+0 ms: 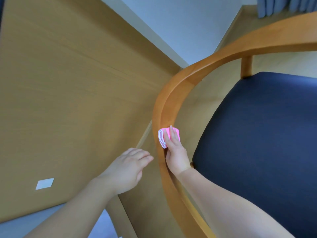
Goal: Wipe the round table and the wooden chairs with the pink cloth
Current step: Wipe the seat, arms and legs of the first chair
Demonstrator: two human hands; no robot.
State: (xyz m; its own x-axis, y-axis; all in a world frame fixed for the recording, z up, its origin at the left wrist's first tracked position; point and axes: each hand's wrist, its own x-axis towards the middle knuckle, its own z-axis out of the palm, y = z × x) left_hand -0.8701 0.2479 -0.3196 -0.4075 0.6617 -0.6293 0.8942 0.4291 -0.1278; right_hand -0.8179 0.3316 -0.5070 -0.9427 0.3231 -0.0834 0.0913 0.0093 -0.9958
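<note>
The right hand (175, 152) presses the folded pink cloth (167, 136) flat-fingered onto the chair's curved wooden rail (171, 93), which runs onward ahead of the fingers, while the left hand (127, 169) hovers open beside it.

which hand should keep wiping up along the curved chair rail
Right. The right hand already presses the pink cloth flat on the wooden rail; the left hand hovers open beside the rail, holding nothing.
</note>
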